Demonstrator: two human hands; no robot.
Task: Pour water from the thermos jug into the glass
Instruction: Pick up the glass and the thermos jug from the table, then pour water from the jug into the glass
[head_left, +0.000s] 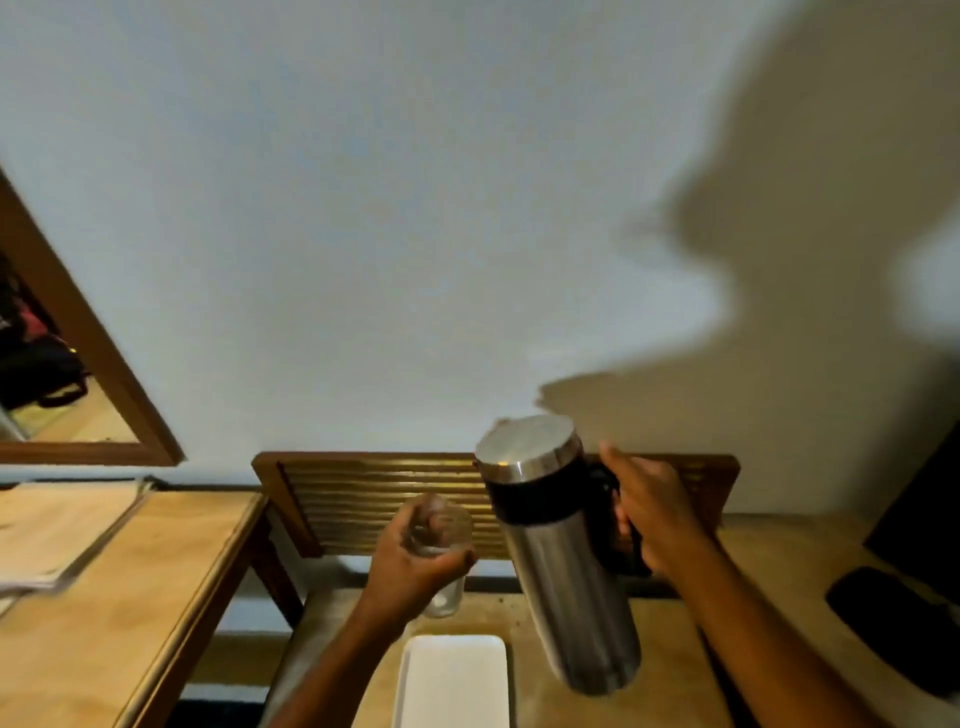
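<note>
A tall steel thermos jug (566, 571) with a black band and a steel lid hangs in the air right of centre, tilted slightly with its top leaning left. My right hand (654, 514) grips its black handle from the right. A clear glass (444, 551) is held up just left of the jug, roughly upright, with my left hand (415, 561) wrapped around its side. The jug's lid stands a little higher than the glass's rim. No water is visible between them.
A white rectangular tray (452, 680) lies on the wooden table (670, 670) below the glass. A slatted wooden board (363, 499) leans on the wall behind. Another wooden table (130, 597) with papers (57, 530) stands left; a dark flat object (893, 623) lies right.
</note>
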